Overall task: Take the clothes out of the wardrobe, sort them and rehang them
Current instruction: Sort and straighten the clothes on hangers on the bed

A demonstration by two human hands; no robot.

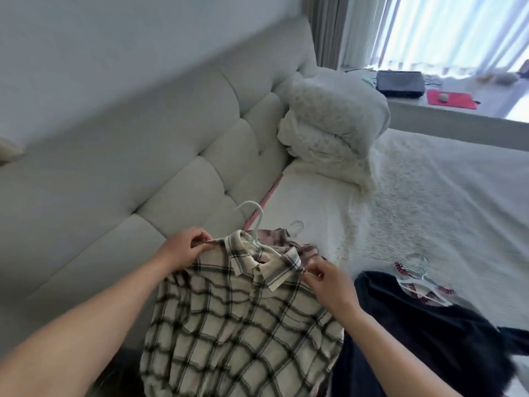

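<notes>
1. The headboard [120,156] takes up the left of the view; its left end runs out of frame, and the whole picture is softened by motion blur.
2. The left hand [183,247] pinches the left shoulder of the plaid shirt [237,325] between thumb and curled fingers, close to the head edge of the bed [429,202].
3. The plaid shirt hangs between both hands on a pale green hanger [257,227]. Only the hook and a short length of the hanger's right arm show above the collar; the rest is hidden inside the shirt. The shirt's hem is cut off by the lower frame edge. A second plaid garment [307,250] shows partly behind the collar, with a faint hook above it that is hard to make out.
4. The right hand [329,285] pinches the shirt's right shoulder just beside the collar tip, fingers curled on the fabric.
5. A folded duvet [332,121] rests at the head edge of the bed, against the headboard.
6. A dark garment [429,339] lies at the near edge of the bed, right of the right hand. On it lies a red-patterned garment [420,290] on another hanger; its shape is unclear.
7. On the window ledge [446,116], far right, sit a dark box [400,83] and a red mat [450,99]. No writing or label can be read anywhere.
</notes>
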